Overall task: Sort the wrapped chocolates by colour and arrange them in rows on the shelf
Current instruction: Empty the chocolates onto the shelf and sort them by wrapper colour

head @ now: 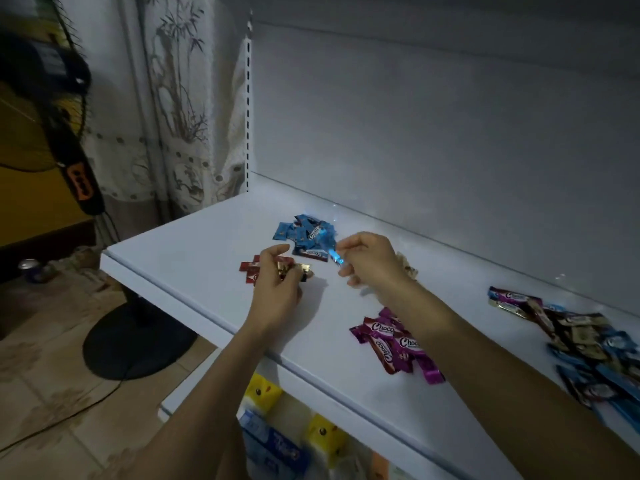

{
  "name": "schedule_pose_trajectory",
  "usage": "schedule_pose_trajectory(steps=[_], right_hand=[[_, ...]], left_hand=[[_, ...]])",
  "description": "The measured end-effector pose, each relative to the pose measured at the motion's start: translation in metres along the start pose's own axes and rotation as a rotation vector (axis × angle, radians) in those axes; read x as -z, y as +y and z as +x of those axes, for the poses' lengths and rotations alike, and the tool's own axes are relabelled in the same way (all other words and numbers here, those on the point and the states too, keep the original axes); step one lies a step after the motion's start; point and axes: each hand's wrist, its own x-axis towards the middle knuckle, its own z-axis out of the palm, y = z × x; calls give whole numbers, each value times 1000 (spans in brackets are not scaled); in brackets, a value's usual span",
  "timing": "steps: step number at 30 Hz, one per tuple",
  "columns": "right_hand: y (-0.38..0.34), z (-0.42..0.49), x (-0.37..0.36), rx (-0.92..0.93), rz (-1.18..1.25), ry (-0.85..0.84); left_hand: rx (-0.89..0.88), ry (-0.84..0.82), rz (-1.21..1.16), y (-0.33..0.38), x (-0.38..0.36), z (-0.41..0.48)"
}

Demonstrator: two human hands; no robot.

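Right hand: thumb and forefinger pinch one blue chocolate, holding it at the near right edge of the blue pile. Left hand: fingers are curled round gold chocolates, directly beside the red pile. Pale-wrapped pieces lie behind the right hand. The purple pile lies toward the front edge, partly under the right forearm. A mixed heap occupies the right end of the white shelf.
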Motion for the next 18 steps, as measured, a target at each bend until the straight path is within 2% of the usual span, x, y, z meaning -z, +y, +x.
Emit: schedule_pose_trajectory(steps=[4,7,11,18], right_hand=[[-22,25,-12,35,-42,-139],[-19,9,-19,116,-53,-203],[-5,-11,-22,221,-26,-388],[3,-2,-31,247,69,-368]], left_hand=[[-39,-23,21,-1,4,-2],[-77,-15,-7,-4,5,0],[-77,-6,-68,-4,6,2],[23,-60,-106,3,7,2]])
